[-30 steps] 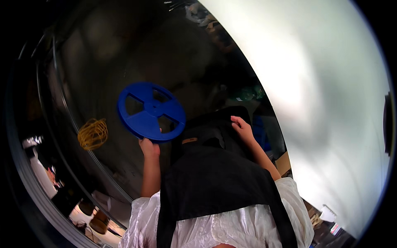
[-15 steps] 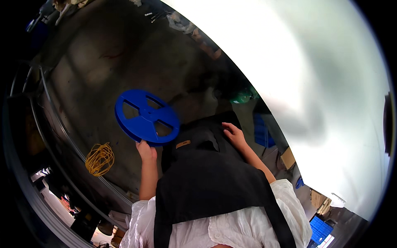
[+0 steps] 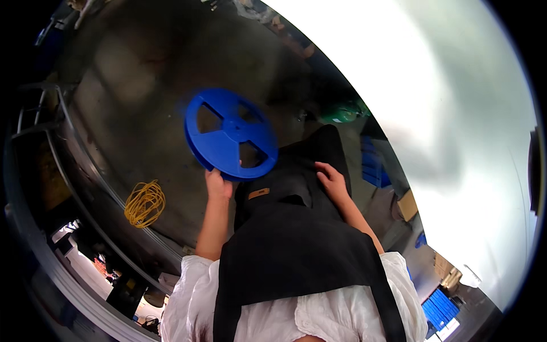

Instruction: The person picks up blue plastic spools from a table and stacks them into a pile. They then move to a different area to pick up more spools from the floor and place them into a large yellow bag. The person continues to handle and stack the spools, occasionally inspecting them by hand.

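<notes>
A flat blue plastic reel [image 3: 231, 134] with three cut-out windows is held up over the grey floor. My left hand [image 3: 218, 185] grips its lower rim. My right hand [image 3: 333, 181] rests with spread fingers on a black fabric bag [image 3: 296, 182] with a small tan label, which hangs in front of my black apron and white shirt. The two hands are apart, the bag between them.
A coil of yellow cable [image 3: 145, 203] lies on the floor [image 3: 131, 85] at the left, near a metal rail [image 3: 85, 165]. Blue crates [image 3: 376, 165] and a green object [image 3: 342, 114] stand ahead on the right. A pale wall [image 3: 456, 114] fills the right side.
The view has swung, so the reel and hands sit a little lower and to the right. My left hand still holds the reel; my right hand stays on the bag.
</notes>
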`<state>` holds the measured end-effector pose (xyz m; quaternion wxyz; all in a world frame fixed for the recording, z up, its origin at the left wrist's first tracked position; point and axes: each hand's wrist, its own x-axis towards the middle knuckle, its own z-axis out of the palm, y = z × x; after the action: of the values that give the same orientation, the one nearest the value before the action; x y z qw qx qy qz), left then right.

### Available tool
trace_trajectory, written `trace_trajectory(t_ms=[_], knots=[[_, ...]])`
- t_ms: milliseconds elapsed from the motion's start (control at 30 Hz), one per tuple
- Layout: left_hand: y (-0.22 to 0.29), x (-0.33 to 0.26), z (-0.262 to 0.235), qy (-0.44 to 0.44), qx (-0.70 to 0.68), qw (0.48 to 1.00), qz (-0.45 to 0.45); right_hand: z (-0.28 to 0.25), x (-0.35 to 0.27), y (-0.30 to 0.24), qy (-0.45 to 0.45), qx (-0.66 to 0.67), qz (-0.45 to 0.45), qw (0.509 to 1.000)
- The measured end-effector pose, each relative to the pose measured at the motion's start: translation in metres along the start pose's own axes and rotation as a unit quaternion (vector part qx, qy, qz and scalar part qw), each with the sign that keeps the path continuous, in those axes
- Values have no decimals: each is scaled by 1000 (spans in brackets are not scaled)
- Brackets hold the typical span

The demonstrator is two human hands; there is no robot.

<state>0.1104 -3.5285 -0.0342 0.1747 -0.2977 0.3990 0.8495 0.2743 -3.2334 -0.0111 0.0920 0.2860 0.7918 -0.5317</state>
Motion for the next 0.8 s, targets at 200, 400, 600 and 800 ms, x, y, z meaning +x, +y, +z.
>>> trace_trajectory(t_ms=[200,400,600,800], knots=[[1,26,-21,-86,-34,996,-4,-7,28,2,18,57,-40,997],[22,6,-1,-151,-62,984,-69,9,33,7,-27,96,-68,993],[0,-6,-15,-198,-40,975,-91,-21,69,-5,55,158,-77,983],[-30,-15,-16,-111,14,989,-94,-47,131,-116,79,-118,-288,947]])
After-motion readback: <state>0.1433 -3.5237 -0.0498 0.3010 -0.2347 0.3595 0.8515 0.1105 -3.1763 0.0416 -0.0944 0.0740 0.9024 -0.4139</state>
